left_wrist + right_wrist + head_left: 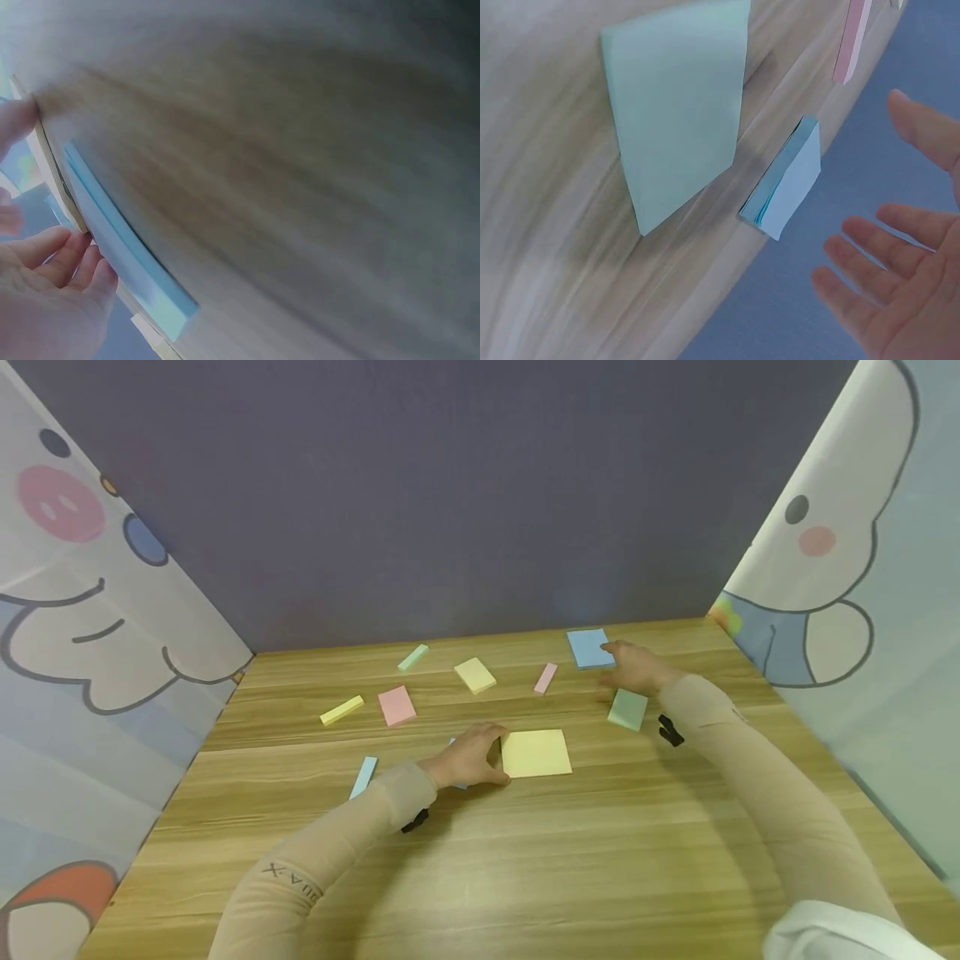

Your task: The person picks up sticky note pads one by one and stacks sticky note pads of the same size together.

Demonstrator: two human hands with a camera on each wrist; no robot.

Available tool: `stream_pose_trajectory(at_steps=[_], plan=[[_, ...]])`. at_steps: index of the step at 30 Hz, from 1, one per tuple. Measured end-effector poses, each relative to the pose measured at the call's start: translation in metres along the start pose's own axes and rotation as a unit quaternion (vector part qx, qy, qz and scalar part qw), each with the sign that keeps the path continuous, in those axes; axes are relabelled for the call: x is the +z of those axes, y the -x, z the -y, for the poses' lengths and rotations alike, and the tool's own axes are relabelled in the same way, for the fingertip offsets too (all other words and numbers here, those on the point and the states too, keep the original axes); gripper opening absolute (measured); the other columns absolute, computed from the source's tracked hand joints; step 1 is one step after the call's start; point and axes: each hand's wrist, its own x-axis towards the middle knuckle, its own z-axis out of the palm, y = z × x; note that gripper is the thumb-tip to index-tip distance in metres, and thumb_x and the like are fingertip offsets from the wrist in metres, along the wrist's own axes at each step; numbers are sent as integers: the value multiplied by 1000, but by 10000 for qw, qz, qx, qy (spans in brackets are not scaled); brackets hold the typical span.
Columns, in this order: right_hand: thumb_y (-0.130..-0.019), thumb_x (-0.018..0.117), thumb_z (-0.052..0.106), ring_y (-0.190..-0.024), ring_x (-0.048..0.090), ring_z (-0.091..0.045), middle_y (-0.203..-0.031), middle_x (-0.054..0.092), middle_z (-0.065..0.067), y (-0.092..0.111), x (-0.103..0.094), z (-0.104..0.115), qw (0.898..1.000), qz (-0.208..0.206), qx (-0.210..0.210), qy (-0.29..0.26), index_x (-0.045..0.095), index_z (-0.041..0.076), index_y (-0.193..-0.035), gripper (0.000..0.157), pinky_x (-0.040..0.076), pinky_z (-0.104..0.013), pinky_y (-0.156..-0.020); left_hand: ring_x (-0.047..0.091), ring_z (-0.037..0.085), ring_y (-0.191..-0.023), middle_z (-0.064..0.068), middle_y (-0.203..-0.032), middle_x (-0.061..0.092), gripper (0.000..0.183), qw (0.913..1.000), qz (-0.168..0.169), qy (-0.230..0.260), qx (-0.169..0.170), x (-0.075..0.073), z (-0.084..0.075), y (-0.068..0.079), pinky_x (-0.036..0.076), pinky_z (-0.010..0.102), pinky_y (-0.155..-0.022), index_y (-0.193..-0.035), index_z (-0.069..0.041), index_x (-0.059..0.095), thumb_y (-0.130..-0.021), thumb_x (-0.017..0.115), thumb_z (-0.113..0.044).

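Observation:
My left hand [468, 757] is at the left end of a large yellow sticky note pad [536, 753]. Its thumb and fingers span opposite edges and grip the pad, as the left wrist view also shows. Under this hand lies a blue sticky note pad [131, 244], mostly covered in the head view. At the back right, my right hand [637, 668] hovers with loosely spread fingers and holds nothing. It is beside a square blue sticky note pad [590, 648]. A green sticky note pad [627, 710] lies just in front of that hand.
Across the wooden table [480, 877] lie a pink pad [397, 706], a pale yellow pad [475, 676], and narrow strips in yellow [342, 710], mint [413, 657], pink [546, 678] and light blue [363, 777]. A dark panel [480, 502] stands behind; cartoon-printed curtains flank both sides.

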Motion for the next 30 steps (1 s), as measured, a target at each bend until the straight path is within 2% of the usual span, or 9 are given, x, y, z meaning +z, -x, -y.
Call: stream_pose_trajectory(at_steps=[7,12,15,19,22,26,30], plan=[[-86,61,30,-126,29,-50,-140,29,-33,-15,1,-9,9994,-228,46,244,26,-11,-138,74,28,-59,-103,25,29,-136,10,-146,31,81,10000,3,20,30,2,-1,0,27,43,-110,-139,-6,34,-75,73,-36],[-86,62,31,-126,29,-50,-140,27,-34,-24,-2,-13,9995,-219,113,197,25,-12,-138,77,27,-58,-104,26,28,-136,10,-146,32,82,10000,-24,3,33,3,-1,0,27,42,-110,-139,-5,34,-75,74,-36],[-84,61,44,-125,31,-50,-140,28,-34,-34,-2,-21,9995,-199,150,218,23,-11,-139,87,28,-58,-103,26,28,-136,10,-146,32,82,10000,-44,22,35,3,-1,-1,27,42,-110,-139,-5,34,-74,74,-36],[-84,59,48,-125,31,-49,-141,26,-34,-41,1,-23,9988,-172,420,201,21,-10,-140,90,28,-58,-103,27,28,-136,10,-145,33,82,10000,-38,-15,61,5,-1,-1,27,42,-110,-139,-6,34,-75,74,-37],[-86,57,42,-127,29,-49,-142,23,-34,-45,4,-17,9972,-202,701,169,19,-11,-140,84,26,-58,-105,27,28,-135,10,-145,33,81,10000,-33,-38,74,5,0,0,28,41,-110,-139,-6,34,-75,73,-37],[-86,55,44,-126,31,-49,-141,26,-33,-54,7,-17,9948,-271,971,109,20,-9,-141,84,30,-57,-102,28,28,-135,10,-145,33,81,9999,-68,-55,77,4,0,0,28,41,-110,-139,-6,35,-75,74,-37],[-86,54,46,-121,38,-47,-136,34,-32,-59,5,-18,9924,-245,1206,-28,27,-12,-137,81,36,-55,-99,28,28,-135,10,-145,34,81,9998,-97,-109,119,3,0,-2,29,41,-110,-138,-6,35,-75,73,-37]])
